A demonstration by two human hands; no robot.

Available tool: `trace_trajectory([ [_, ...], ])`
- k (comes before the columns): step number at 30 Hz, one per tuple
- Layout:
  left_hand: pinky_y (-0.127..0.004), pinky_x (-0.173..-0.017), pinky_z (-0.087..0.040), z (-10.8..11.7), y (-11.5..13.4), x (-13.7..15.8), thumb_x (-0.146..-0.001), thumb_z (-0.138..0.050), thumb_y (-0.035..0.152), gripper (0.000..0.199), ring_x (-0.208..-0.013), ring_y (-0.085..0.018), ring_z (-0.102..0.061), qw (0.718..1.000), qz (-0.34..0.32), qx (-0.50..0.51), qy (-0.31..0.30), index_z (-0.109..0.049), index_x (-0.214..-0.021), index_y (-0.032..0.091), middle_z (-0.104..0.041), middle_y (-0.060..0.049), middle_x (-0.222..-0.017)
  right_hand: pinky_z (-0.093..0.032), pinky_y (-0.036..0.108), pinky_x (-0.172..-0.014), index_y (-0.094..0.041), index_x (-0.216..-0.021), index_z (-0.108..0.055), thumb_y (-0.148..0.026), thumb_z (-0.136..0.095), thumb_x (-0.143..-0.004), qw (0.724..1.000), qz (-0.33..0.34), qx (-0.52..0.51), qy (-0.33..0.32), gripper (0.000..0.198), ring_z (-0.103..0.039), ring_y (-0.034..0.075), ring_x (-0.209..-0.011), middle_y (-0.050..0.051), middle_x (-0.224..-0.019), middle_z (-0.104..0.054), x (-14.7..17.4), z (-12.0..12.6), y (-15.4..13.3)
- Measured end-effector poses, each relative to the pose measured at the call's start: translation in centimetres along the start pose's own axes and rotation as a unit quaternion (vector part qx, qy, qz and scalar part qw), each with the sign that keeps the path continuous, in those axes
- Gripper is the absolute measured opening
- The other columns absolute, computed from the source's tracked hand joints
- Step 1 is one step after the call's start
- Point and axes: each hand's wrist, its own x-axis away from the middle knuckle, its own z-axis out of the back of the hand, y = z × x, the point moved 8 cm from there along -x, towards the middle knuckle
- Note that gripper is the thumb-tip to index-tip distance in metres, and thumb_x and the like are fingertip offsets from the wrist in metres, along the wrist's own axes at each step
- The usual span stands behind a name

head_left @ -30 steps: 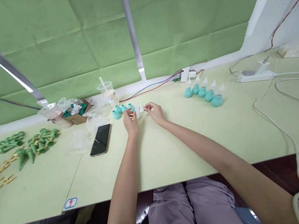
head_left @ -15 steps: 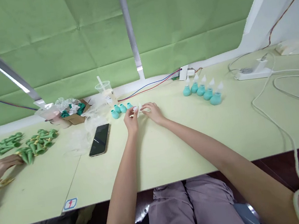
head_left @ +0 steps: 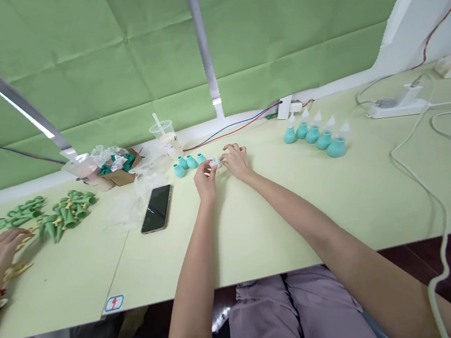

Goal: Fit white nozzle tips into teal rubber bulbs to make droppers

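My left hand [head_left: 205, 183] pinches a small white piece [head_left: 212, 163] between thumb and fingertips. Close beside it, my right hand [head_left: 236, 162] has its thumb and index finger closed at a small translucent tip [head_left: 218, 160]. The two pieces are side by side; whether they touch is too small to tell. Just left of my left hand, several turquoise bulbs [head_left: 191, 162] with open necks stand without tips. Farther right, several turquoise bulbs [head_left: 312, 135] stand in a slanting row, each with a pointed translucent tip on top.
A black phone [head_left: 156, 209] lies left of my forearms, near crumpled clear plastic [head_left: 124, 208]. Behind stand a drink cup [head_left: 169, 143] and a cardboard box [head_left: 121, 176]. At far left, another person's hand [head_left: 4, 250] is by green horn-shaped pieces [head_left: 67, 211]. A power strip [head_left: 399, 105] and white cable [head_left: 426, 196] are right.
The whole view has shifted slightly, with the table appearing farther right. My hands stay together at the small white pieces. The other person's hand has pulled back from the green pieces.
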Motion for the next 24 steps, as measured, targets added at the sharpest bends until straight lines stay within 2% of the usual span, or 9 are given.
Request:
trace_trajectory([
  [8, -0.022, -0.059, -0.039, -0.4, -0.1, 0.1, -0.076, -0.061, 0.025, 0.018, -0.063, -0.01, -0.051, 1.0, 0.001, -0.014, -0.018, -0.062, -0.093, 0.019, -0.063, -0.001, -0.079, -0.024, 0.038, -0.082, -0.021, -0.091, -0.069, -0.017, -0.053, -0.085, 1.0, -0.006, 0.001, 0.001, 0.018, -0.039, 0.024, -0.106, 0.01, -0.113, -0.056, 0.0, -0.2, 0.2],
  [14, -0.022, -0.061, -0.04, -0.5, -0.2, 0.1, -0.076, -0.062, 0.027, 0.019, -0.063, -0.01, -0.051, 0.999, -0.007, -0.021, -0.024, -0.063, -0.093, 0.019, -0.061, -0.001, -0.076, -0.024, 0.038, -0.082, -0.024, -0.091, -0.069, -0.016, -0.054, -0.084, 1.0, 0.02, -0.005, 0.013, 0.019, -0.04, 0.023, -0.105, 0.008, -0.112, -0.057, -0.1, -0.5, 0.0],
  [18, -0.022, -0.062, -0.041, -0.5, 0.0, 0.2, -0.076, -0.061, 0.027, 0.018, -0.063, -0.01, -0.051, 0.999, -0.008, -0.025, -0.029, -0.063, -0.093, 0.019, -0.061, -0.001, -0.076, -0.023, 0.039, -0.082, -0.025, -0.085, -0.071, -0.019, -0.054, -0.084, 1.0, 0.008, -0.012, 0.002, 0.017, -0.039, 0.024, -0.106, 0.008, -0.113, -0.057, -0.2, -0.8, 0.3],
  [24, -0.022, -0.063, -0.041, -0.7, -0.2, 0.3, -0.076, -0.061, 0.027, 0.019, -0.064, -0.01, -0.051, 0.999, -0.011, -0.03, -0.036, -0.063, -0.093, 0.02, -0.062, -0.001, -0.077, -0.026, 0.038, -0.085, -0.022, -0.084, -0.069, -0.022, -0.057, -0.083, 0.995, -0.01, -0.084, 0.047, 0.012, -0.044, 0.022, -0.104, 0.007, -0.105, -0.061, 0.1, 0.7, 0.4],
])
